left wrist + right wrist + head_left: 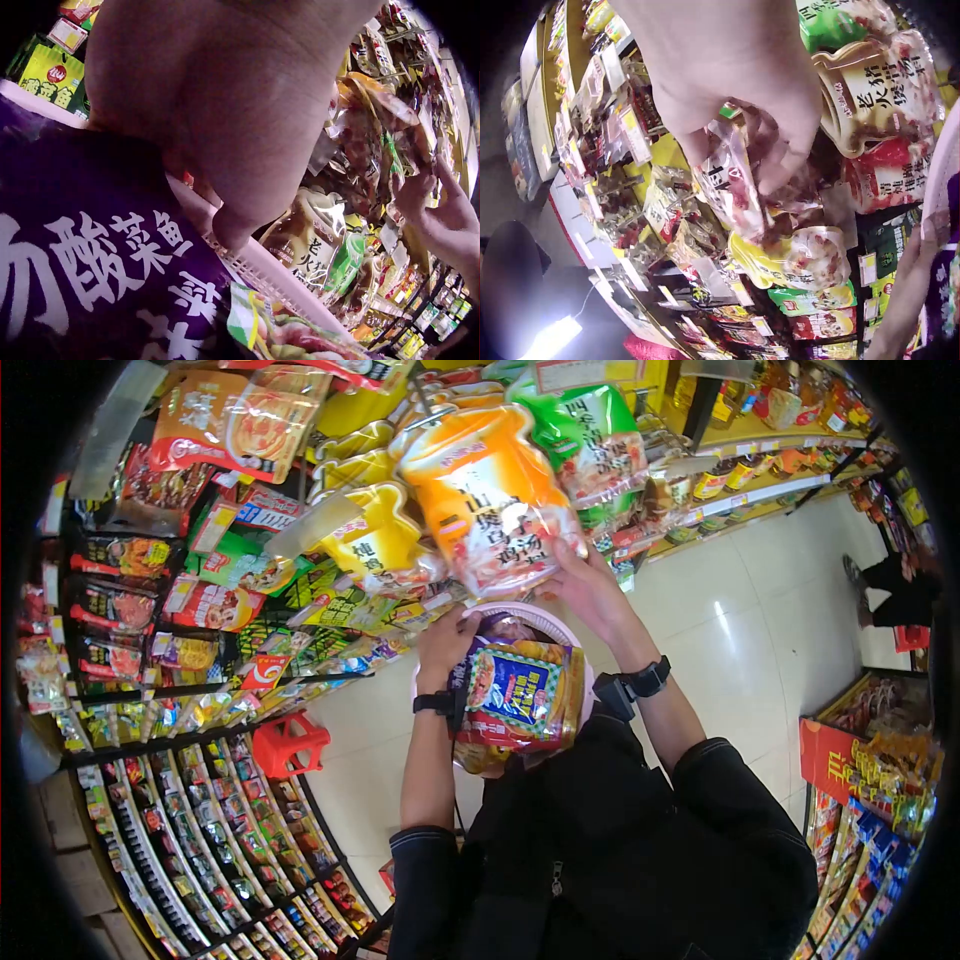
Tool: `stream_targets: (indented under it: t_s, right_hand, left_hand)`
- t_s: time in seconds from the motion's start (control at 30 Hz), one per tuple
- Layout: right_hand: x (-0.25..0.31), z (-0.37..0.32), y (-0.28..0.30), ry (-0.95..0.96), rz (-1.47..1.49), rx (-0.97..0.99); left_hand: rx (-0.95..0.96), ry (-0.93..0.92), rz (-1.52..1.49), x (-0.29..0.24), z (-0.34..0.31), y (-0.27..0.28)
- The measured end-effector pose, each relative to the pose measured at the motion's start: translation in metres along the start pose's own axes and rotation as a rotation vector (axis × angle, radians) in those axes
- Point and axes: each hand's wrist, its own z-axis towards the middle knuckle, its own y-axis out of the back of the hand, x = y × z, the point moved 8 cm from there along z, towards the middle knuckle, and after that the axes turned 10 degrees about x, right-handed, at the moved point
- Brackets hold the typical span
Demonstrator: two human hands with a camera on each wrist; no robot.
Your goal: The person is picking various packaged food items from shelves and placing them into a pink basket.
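Note:
My left hand [447,650] grips the rim of a pink plastic basket [568,622] held against my front. Several packets fill the basket, including a purple packet [90,259] with white lettering and a blue-and-red packet [518,695] on top. In the left wrist view, the left fingers curl over the basket's slotted edge. My right hand [597,595] pinches the lower side of an orange soup-seasoning bag [490,495] at the shelf front. Thumb and fingers fold around that bag's edge [739,184] in the right wrist view.
Hanging beside the orange bag are a green bag [590,445] and a yellow bag [372,540]. Packed shelves [215,840] curve along the left. A red stool [291,745] stands on the tiled floor [730,620]. Another person [895,590] is at the far right.

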Motion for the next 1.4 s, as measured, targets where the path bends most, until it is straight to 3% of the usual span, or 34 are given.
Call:
stream_targets:
  t_s: [0.07, 0.13, 0.2, 0.23, 0.3, 0.33, 0.4, 0.43, 0.47, 0.53, 0.6, 0.67, 0.73, 0.77, 0.87, 0.93, 0.97, 1.0, 1.03, 1.07, 1.13, 1.2, 1.4]
  right_hand:
    - [-0.005, 0.002, 0.002, -0.064, 0.097, 0.094]
    - [0.003, 0.0, -0.004, -0.011, 0.075, 0.081]
    - [0.004, -0.007, -0.001, -0.007, 0.167, 0.274]
    - [0.004, -0.011, 0.006, -0.002, 0.165, 0.27]
    - [0.006, -0.024, 0.001, -0.007, 0.176, 0.52]
    - [0.005, -0.03, 0.006, -0.005, 0.177, 0.519]
    - [-0.002, -0.039, 0.029, -0.058, -0.166, 0.355]
    - [-0.004, -0.045, 0.044, -0.169, -0.384, 0.418]
    - [0.006, -0.053, 0.043, -0.174, -0.381, 0.425]
    - [0.021, -0.067, 0.038, -0.233, -0.662, 0.445]
    - [0.016, -0.079, 0.057, -0.457, -0.746, 0.411]
    - [-0.003, -0.079, 0.085, -0.535, -0.947, 0.47]
    - [-0.022, -0.084, 0.112, -0.697, -0.829, 0.342]
    - [-0.023, -0.082, 0.099, -0.703, -0.829, 0.352]
    - [-0.036, -0.072, 0.054, -0.672, -0.791, 0.364]
    - [-0.044, -0.059, 0.031, -0.537, -1.067, 0.384]
    - [-0.058, -0.058, 0.032, -0.693, -1.177, 0.389]
    - [-0.075, -0.058, 0.036, -0.693, -1.181, 0.387]
    - [-0.086, -0.054, 0.039, -0.478, -1.382, 0.422]
    - [-0.08, -0.051, 0.034, -0.252, -1.584, 0.446]
    - [-0.054, -0.058, 0.013, -0.328, -1.601, 0.39]
    - [-0.029, -0.064, 0.023, -0.366, -1.694, 0.228]
    - [-0.007, -0.063, 0.081, -0.219, -1.366, 0.209]
  left_hand:
    - [-0.016, -0.029, 0.022, 0.008, 0.003, -0.004]
    - [-0.014, -0.019, 0.059, 0.021, 0.007, -0.012]
    - [-0.058, -0.018, -0.053, 0.018, -0.001, -0.007]
    - [-0.037, -0.036, -0.059, 0.018, -0.002, -0.007]
    - [-0.024, -0.023, 0.061, 0.035, 0.005, -0.013]
    - [-0.034, -0.055, -0.06, 0.048, 0.006, -0.02]
    - [-0.056, -0.114, -0.305, 0.076, 0.003, -0.033]
    - [-0.068, -0.142, -0.428, 0.082, 0.001, -0.035]
    - [-0.073, -0.134, -0.43, 0.075, -0.005, -0.032]
    - [0.114, -0.183, -1.626, 0.059, -0.018, -0.041]
    - [0.084, 0.018, -0.418, 0.037, 0.004, -0.001]
    - [0.202, -0.024, -0.577, 0.024, -0.003, 0.005]
    - [0.265, -0.028, -0.524, 0.015, -0.009, 0.012]
    - [0.337, -0.061, -0.46, 0.007, -0.011, 0.01]
    - [0.255, -0.013, -0.221, -0.002, -0.012, 0.015]
    - [0.231, -0.056, -0.222, -0.005, -0.01, 0.016]
    - [0.304, -0.058, -0.247, -0.015, -0.014, 0.017]
    - [0.376, -0.064, -0.274, -0.022, -0.018, 0.016]
    - [0.193, -0.125, -0.253, -0.022, -0.024, 0.022]
    - [0.194, -0.153, -0.264, -0.021, -0.023, 0.019]
    - [0.328, -0.192, -0.302, -0.02, -0.012, 0.009]
    - [0.23, -0.24, -0.265, -0.015, -0.012, 0.01]
    - [0.245, -0.225, -0.155, -0.025, -0.023, 0.022]
